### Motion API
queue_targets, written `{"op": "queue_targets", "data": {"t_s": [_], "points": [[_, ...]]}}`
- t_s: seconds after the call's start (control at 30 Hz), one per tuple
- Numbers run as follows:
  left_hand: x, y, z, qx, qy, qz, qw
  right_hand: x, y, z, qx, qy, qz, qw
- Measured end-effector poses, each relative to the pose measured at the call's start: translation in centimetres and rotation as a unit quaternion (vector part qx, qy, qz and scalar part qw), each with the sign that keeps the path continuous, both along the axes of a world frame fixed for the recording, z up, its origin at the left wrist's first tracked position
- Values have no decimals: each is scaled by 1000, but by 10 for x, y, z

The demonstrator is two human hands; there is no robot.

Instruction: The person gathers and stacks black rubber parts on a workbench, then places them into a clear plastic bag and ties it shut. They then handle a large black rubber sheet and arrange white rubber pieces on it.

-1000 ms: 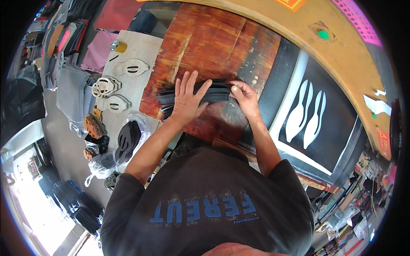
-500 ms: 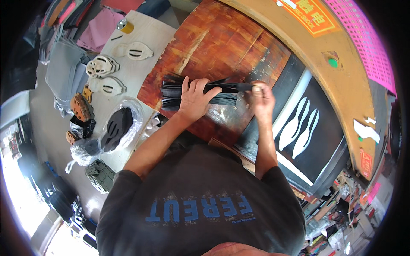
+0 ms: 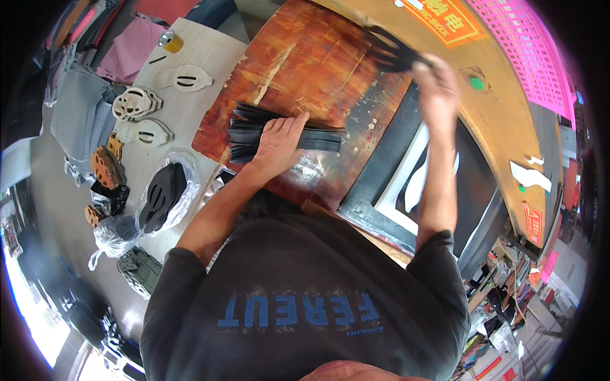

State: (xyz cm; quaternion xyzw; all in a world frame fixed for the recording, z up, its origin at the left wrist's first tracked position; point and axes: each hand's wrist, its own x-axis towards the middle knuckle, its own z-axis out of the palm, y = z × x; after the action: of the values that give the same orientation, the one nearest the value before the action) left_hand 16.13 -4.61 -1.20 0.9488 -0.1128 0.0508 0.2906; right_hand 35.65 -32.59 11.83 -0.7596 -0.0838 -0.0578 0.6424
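Note:
My left hand [image 3: 278, 141] is closed over a bundle of thin black cut-out pieces [image 3: 324, 140], which rest on edge on the reddish-brown worn board [image 3: 311, 47]. Its fingers lie across the top of the bundle. Up and to the right, my right hand [image 3: 436, 86] grips a single flat black cut-out piece [image 3: 393, 54] with long slots in it. The piece is raised over the far right of the board and smeared by motion. Below my right forearm lies a black sheet [image 3: 470, 190] with white shoe-upper-shaped gaps, partly hidden by the arm.
A yellow machine beam [image 3: 502, 127] with a green button [image 3: 476, 83] curves along the right, with a pink basket [image 3: 527, 57] beyond. On the pale side table [image 3: 210, 54] are cream cut-outs [image 3: 184, 77], a can [image 3: 169, 41] and a plastic bag of black pieces [image 3: 166, 190].
My right hand has drawn one black piece away from the bundle and lifted it up and to the right. My left hand stays on the bundle. The whole view has shifted slightly.

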Motion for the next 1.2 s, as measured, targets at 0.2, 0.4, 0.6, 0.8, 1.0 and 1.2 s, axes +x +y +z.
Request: {"op": "queue_targets", "data": {"t_s": [0.2, 0.4, 0.6, 0.8, 1.0, 1.2], "points": [[-4, -1, 1, 44, -40, -22, 998, -38, 85, -110, 108, 151, 209, 960], [1, -9, 22, 142, -136, -3, 981, -82, 43, -166, 91, 324, 284, 898], [42, 1, 48, 149, 111, -211, 960, -85, 31, -178, 98, 340, 267, 896], [37, 6, 29, 118, 149, -164, 968, -115, 9, -129, 46, 298, 315, 900], [31, 14, 28, -22, 70, -135, 988, -152, 19, -147, -174, 109, 245, 947], [62, 16, 58, 22, 272, -70, 960, -136, 47, -146, 118, 262, 186, 940]]}}
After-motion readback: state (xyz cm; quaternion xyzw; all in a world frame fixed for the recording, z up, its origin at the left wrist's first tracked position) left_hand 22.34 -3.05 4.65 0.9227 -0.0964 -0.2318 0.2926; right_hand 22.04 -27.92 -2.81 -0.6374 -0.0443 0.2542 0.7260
